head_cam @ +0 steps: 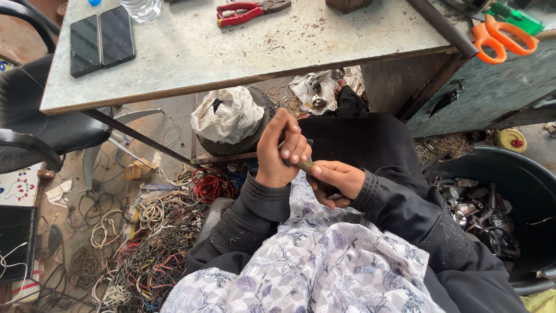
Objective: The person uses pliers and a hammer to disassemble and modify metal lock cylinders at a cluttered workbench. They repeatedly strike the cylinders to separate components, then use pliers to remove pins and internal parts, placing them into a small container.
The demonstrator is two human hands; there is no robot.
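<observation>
Both hands clasp a thin metal rod [305, 166] over the lap: left hand [282, 152] clenched around its upper end, right hand [337, 181] gripping the lower end. Tangled wires [156, 243] lie on the floor at left; a black tub [524, 174] of scrap sits at right. Red pliers [246, 11] and orange scissors [503, 37] rest on the metal table [231, 52] ahead, well apart from the hands.

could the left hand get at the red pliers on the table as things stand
Probably not at once: the left hand is closed around a small metal piece shared with the right hand. The red pliers lie unobstructed at the far table edge.
</observation>
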